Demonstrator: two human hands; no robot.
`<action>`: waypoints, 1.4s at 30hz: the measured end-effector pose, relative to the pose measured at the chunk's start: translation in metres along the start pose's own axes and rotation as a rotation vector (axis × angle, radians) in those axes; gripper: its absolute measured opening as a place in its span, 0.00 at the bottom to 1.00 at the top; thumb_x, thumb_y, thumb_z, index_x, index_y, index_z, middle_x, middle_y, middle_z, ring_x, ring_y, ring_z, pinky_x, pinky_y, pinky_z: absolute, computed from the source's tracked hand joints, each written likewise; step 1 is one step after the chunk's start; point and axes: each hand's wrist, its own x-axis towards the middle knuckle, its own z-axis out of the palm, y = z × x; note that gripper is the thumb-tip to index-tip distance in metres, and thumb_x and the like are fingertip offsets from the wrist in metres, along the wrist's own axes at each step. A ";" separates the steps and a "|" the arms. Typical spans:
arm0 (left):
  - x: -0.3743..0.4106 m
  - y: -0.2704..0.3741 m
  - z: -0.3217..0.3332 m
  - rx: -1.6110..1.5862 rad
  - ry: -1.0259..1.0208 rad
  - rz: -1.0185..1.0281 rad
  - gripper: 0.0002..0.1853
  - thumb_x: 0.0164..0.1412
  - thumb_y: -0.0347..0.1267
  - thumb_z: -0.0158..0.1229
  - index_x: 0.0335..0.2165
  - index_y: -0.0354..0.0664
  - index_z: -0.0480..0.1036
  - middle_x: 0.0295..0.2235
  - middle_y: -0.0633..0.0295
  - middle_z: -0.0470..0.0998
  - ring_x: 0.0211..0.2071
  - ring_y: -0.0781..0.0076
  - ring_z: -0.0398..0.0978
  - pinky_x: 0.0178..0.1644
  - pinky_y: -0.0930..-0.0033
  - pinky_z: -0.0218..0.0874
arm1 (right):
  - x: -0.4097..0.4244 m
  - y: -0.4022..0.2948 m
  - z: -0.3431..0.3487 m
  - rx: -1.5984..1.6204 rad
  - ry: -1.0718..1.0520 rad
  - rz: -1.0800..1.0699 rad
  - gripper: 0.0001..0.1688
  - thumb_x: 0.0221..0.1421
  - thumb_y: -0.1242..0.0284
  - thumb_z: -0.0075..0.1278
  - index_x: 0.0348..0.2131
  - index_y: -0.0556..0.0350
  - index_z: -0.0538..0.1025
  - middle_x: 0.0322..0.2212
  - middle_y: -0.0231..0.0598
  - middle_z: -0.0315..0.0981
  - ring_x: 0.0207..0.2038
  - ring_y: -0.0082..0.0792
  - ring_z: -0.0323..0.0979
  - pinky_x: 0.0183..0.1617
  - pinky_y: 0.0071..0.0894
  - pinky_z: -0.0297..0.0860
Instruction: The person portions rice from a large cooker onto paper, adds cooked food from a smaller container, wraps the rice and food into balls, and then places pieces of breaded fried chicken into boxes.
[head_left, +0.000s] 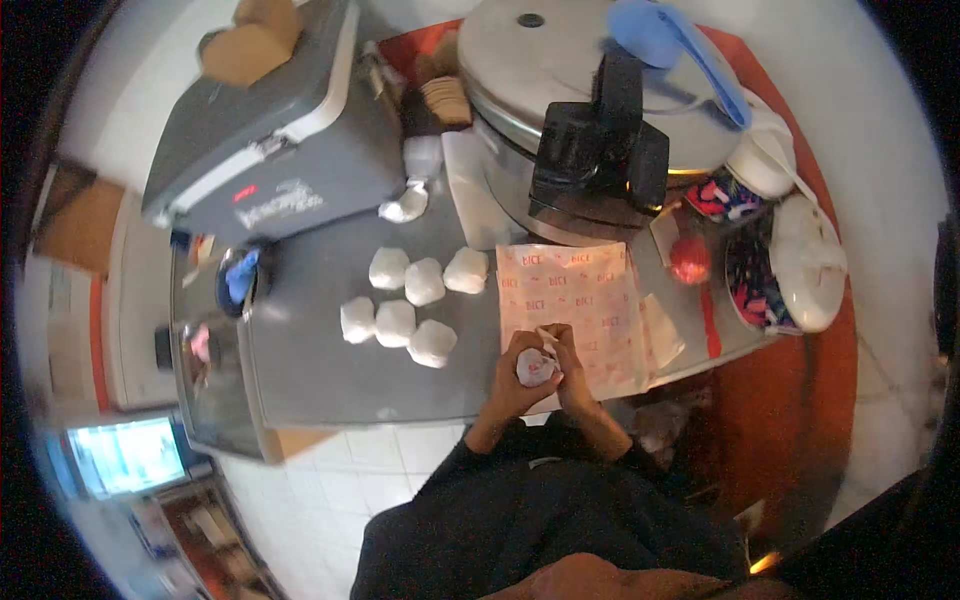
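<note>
My left hand (508, 380) and my right hand (574, 373) meet at the front edge of the grey metal counter (315, 382). Between them they grip a small bundle (534, 367) wrapped in white paper, its top gathered and twisted by the fingers. Beneath my hands lies a stack of pinkish wrapping sheets (562, 281) printed with red writing. To the left, several rounded bundles in white wrapping (395, 324) sit in two loose rows on the counter.
Behind the sheets stands a large round lidded metal pot (495, 71) with a blue ladle (697, 60) on top. A grey cooler box (292, 180) is at the back left. A red utensil (709, 322) and a white-lidded container (808, 262) lie right.
</note>
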 end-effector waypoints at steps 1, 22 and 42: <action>-0.004 -0.002 -0.012 0.021 0.007 0.039 0.22 0.42 0.29 0.67 0.37 0.40 0.68 0.40 0.57 0.70 0.43 0.70 0.67 0.48 0.66 0.60 | 0.002 0.015 -0.002 -0.083 -0.095 0.035 0.23 0.67 0.63 0.34 0.55 0.57 0.61 0.47 0.35 0.61 0.50 0.28 0.62 0.56 0.32 0.60; 0.068 -0.087 -0.078 1.177 -0.795 0.163 0.29 0.53 0.54 0.57 0.44 0.43 0.72 0.40 0.43 0.74 0.46 0.35 0.67 0.55 0.44 0.54 | -0.235 0.074 0.001 -0.369 1.485 -0.450 0.20 0.55 0.76 0.52 0.46 0.53 0.64 0.33 0.35 0.64 0.36 0.27 0.68 0.38 0.26 0.68; -0.182 -0.008 0.114 0.536 -0.453 0.824 0.27 0.66 0.46 0.41 0.52 0.35 0.60 0.50 0.48 0.63 0.49 0.52 0.64 0.55 0.56 0.54 | -0.595 0.267 0.140 -0.373 1.728 -0.411 0.09 0.60 0.77 0.44 0.41 0.54 0.73 0.31 0.36 0.75 0.35 0.32 0.73 0.39 0.31 0.70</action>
